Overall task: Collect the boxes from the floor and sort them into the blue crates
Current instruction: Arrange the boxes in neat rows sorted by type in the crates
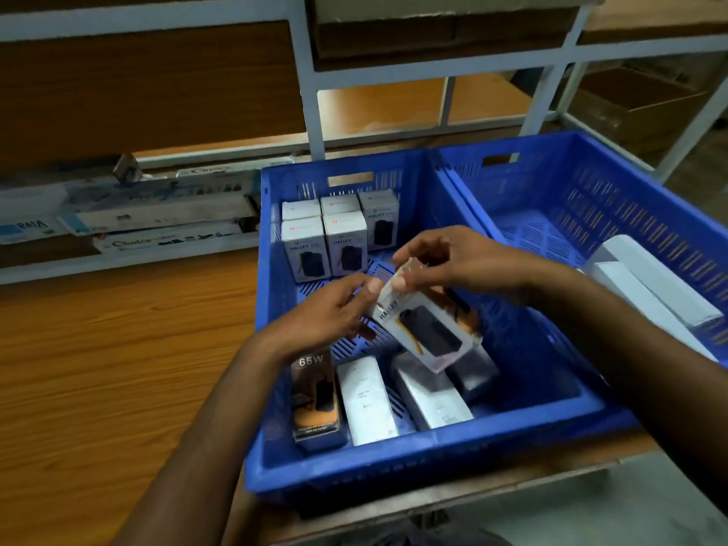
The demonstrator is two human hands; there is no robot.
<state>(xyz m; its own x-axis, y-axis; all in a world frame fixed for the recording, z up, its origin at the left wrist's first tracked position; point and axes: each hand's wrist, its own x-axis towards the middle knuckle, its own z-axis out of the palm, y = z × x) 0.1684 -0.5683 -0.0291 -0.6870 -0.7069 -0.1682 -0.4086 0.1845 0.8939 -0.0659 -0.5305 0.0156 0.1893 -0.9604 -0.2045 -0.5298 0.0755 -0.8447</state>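
Blue crate [275, 447] holds white boxes [323, 238]; both hands [327, 309] grip another box [425, 329].

Both forearms reach forward; left hand [331, 309] and right hand [453, 258] fingers pinched

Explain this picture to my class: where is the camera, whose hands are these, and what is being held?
There is one picture, taken by a camera worn on a person's head, looking down at their own bare hands. The left hand and right hand together hold a small white box above a blue crate. Inside it, similar boxes stand upright at the far side, and others lie flat at the near side. A second crate sits to the right, holding white boxes.
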